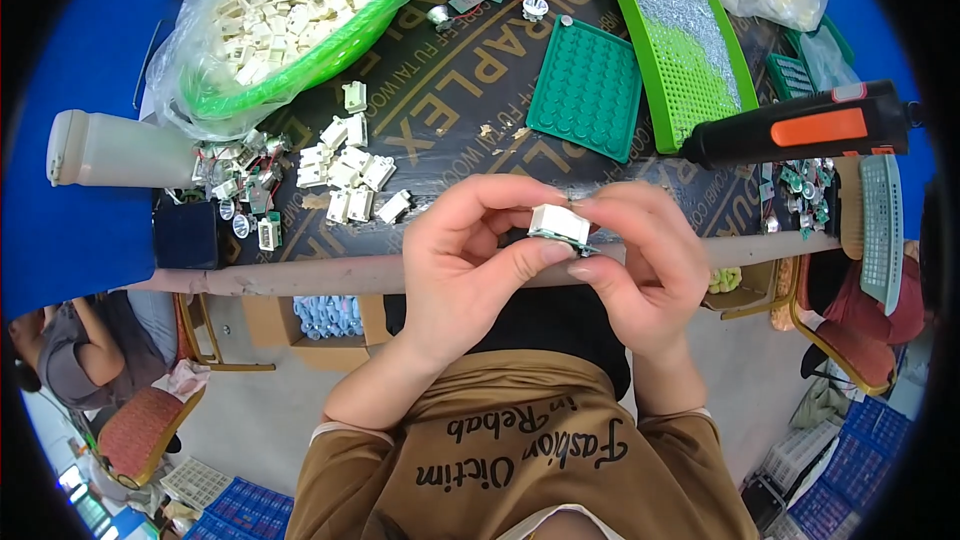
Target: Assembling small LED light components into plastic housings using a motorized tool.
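Over the table's near edge, both my hands are closed on a small white plastic housing (558, 221). My left hand (455, 265) pinches its left end between thumb and fingers. My right hand (650, 265) grips the right end, its thumb by a small green circuit board (584, 251) along the housing's lower side. Whether the board is seated inside, I cannot tell. Left of my hands lies a loose pile of similar white housings (345, 170). Beside it is a heap of circuit boards (250, 175) with wires and round reflectors.
A green-rimmed basket (300, 80) full of white housings stands far left, near a whitish bottle (120, 148). Behind my hands lie a dark green dimpled tray (585, 90) and a bright green tray of small metal parts (690, 50). A black-and-orange power screwdriver (800, 127) lies right.
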Tool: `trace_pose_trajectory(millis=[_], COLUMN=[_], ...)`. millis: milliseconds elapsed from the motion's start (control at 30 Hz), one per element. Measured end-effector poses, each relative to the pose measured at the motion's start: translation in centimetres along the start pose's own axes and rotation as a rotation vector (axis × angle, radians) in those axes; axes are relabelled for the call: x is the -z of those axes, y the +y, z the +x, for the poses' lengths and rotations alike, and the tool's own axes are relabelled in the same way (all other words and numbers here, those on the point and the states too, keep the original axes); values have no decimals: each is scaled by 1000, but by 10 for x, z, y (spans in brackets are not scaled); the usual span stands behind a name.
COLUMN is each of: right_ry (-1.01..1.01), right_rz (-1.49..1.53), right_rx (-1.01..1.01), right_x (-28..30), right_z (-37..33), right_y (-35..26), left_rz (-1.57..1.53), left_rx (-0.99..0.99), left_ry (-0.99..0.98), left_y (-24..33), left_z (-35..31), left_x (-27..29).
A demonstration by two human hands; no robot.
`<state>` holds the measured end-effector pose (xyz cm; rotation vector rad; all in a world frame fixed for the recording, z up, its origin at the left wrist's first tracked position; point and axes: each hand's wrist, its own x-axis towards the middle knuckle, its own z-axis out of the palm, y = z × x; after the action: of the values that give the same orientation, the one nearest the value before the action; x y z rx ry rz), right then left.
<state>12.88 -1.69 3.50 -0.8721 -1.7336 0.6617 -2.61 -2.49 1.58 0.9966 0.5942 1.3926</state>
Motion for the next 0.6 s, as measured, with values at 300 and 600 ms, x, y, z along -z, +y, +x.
trace_pose_trajectory(millis=[300,600], right_ry=[-44,-86], right_rz=[-76,70], right_rx=[17,-58], right_x=[0,-8], right_z=[1,4], right_y=[-2,5], left_rz=[102,-8], left_rx=[21,27], left_ry=[86,76], left_y=[1,5], left_z=[-3,-4], left_x=[1,6])
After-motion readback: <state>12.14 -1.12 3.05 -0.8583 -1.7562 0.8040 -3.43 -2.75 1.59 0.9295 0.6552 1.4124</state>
